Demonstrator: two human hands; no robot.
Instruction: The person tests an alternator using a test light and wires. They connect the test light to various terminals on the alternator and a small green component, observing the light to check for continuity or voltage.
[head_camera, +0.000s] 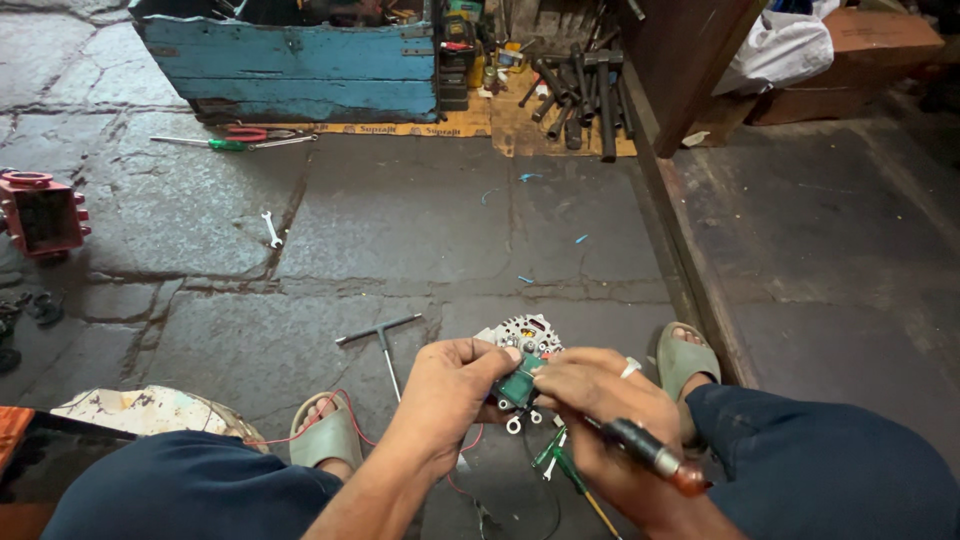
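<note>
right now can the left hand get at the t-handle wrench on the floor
Probably yes, but not freely: the left hand is gripping the small green part. The T-handle wrench lies just beside it on bare floor, nothing between.

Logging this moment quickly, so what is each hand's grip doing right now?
Left hand: closed on the small green part.
Right hand: closed around a dark-handled tool, fingertips at the green part.
</note>
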